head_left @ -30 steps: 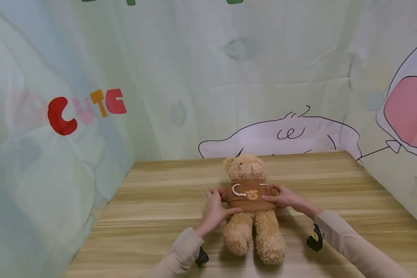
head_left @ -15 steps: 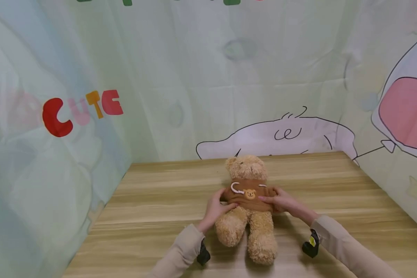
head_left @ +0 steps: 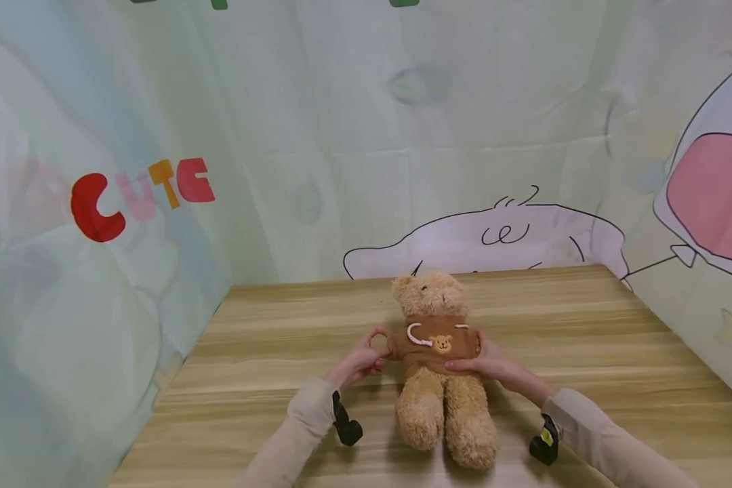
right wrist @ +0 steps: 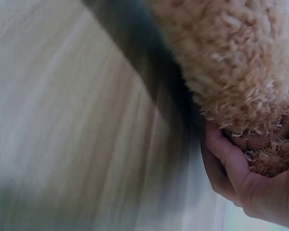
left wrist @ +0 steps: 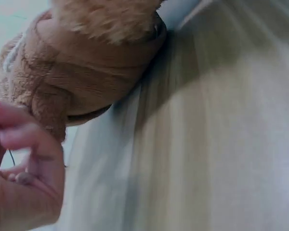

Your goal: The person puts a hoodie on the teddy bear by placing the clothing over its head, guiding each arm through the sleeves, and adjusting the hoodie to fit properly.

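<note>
A tan teddy bear in a brown hoodie lies face up on the wooden table, head toward the far edge. At its arm on the left, my left hand pinches the sleeve end between thumb and curled forefinger; the left wrist view shows those curled fingers beside the sleeve. On the other side my right hand grips the bear's flank, thumb over the hoodie's front and fingers around the side. A furry leg fills much of the right wrist view, above the cupped right hand.
The wood-grain table extends around the bear on all sides. Printed curtains hang behind it and at both sides. Black wrist cameras sit under both beige sleeves.
My left hand has moved off the hoodie's lower hem to the sleeve end. The right thumb sits lower on the front. The bear's legs swung left, then back right.
</note>
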### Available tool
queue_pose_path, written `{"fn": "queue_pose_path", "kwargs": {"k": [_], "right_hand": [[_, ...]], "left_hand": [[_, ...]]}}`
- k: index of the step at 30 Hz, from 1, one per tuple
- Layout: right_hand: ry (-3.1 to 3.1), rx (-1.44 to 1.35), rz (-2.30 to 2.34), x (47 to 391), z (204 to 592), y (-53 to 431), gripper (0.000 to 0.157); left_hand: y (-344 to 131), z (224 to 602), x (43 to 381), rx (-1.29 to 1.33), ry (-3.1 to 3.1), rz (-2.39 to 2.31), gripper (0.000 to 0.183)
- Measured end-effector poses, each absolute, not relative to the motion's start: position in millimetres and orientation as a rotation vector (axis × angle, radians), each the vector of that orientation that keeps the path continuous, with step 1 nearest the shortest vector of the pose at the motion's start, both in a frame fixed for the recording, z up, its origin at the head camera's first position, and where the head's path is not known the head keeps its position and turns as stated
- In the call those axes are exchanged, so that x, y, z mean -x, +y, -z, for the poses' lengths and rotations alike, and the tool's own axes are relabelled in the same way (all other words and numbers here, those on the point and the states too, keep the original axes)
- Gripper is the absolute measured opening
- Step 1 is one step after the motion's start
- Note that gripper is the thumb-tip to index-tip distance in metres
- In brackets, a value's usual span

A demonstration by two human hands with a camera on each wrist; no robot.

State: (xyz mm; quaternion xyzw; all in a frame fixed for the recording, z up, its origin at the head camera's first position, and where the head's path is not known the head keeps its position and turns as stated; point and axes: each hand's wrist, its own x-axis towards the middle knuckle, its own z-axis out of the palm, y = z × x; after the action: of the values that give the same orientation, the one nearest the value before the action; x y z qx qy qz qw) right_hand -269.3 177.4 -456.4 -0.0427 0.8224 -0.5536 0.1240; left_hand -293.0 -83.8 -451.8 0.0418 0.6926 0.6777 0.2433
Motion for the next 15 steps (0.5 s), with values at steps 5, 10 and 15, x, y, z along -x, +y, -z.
{"fn": "queue_pose_path", "kwargs": {"k": [5, 10, 15], "right_hand": [[2.494, 0.217, 1.594, 268, 455, 175, 0.096], [2.606, 0.355, 1.589, 266, 454, 169, 0.094], [2.745, 0.469, 1.547, 266, 454, 164, 0.098]], "left_hand": [[-84, 445, 295, -0.072, 2.112, -1.610, 0.025], [-81, 434, 296, -0.147, 2.101, -1.499, 0.056], [-77, 435, 290, -0.167, 2.047, -1.565, 0.079]]}}
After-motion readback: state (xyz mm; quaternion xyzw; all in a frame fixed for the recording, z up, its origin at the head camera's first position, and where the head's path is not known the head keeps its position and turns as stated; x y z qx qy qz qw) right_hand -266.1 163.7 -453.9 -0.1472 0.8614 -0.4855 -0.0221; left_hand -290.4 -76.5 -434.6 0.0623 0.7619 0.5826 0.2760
